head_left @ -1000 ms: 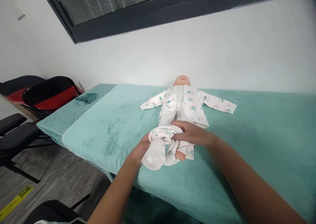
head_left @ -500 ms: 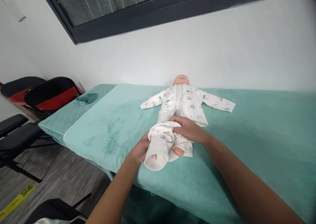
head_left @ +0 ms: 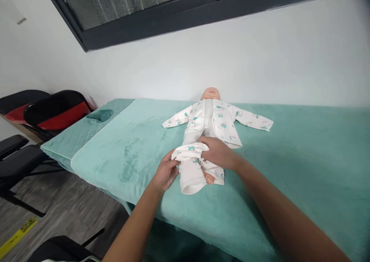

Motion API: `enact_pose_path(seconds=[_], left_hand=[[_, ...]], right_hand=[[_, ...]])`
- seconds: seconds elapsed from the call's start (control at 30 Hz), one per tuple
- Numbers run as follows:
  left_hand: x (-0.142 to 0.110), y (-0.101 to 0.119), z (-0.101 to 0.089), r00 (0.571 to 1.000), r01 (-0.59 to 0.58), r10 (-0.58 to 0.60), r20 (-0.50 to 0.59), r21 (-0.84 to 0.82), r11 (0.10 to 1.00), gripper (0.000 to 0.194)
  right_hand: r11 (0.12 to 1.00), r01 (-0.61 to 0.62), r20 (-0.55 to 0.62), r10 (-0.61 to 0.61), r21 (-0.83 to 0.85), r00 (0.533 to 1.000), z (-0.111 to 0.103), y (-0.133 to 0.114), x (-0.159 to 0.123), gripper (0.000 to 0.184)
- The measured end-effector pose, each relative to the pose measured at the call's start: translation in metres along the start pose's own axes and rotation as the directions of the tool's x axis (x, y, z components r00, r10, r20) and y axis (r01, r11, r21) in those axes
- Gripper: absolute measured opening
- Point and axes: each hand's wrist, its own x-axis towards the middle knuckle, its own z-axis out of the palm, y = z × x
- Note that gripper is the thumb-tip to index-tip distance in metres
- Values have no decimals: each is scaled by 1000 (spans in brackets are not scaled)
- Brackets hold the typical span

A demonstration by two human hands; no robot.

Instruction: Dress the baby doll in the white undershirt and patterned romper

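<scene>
A baby doll (head_left: 210,94) lies on its back on the green-covered bed, head toward the wall. It wears an open white jacket (head_left: 227,125) with a teal print, sleeves spread to both sides. Matching baby pants (head_left: 192,173) are bunched around its lower legs, and one foot (head_left: 209,178) shows by the right leg opening. My left hand (head_left: 167,172) pinches the left edge of the gathered waistband. With fingers closed, my right hand (head_left: 216,151) grips the waistband's other side near the doll's legs; its fingertips are partly hidden.
The green bed cover (head_left: 303,158) runs along the white wall below a dark-framed window (head_left: 144,19). Black and red chairs (head_left: 58,110) stand at the left end. Another dark chair (head_left: 60,249) is near the bed's front edge.
The left hand has shifted its hold up to the waistband. The left pant leg has swung right and hangs straighter, while the right hand keeps nearly the same place.
</scene>
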Motion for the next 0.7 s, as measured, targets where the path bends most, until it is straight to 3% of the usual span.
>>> enact_pose_path(seconds=[0.13,0.2,0.33,0.43,0.5,0.6,0.7], left_hand=[[12,7,1,987,-64,87,-136,165,984,23],[18,13,1,981,-82,120,-150,241,967,20],[23,23,1,993,-113,120,-20,213,971,36],[20,23,-3,994,-67,52,101,146,987,33],[18,21,-4,992,-46,29,125,140,989,29],[21,17,-2,998,-60,53,43,201,978,29],[36,14,6,975,-164,201,-92,309,937,26]], right_hand=[[997,13,-30,-16,-80,999,-1,1,0,7],[995,-7,-14,5,-96,1000,-2,2,0,6],[999,29,1,-29,24,1000,-5,5,0,16],[995,36,-17,-35,92,999,-4,7,1,21],[995,-1,-37,4,100,999,-2,7,3,22],[992,-41,-59,48,116,997,1,7,5,22],[990,-66,-63,74,127,995,0,8,6,24]])
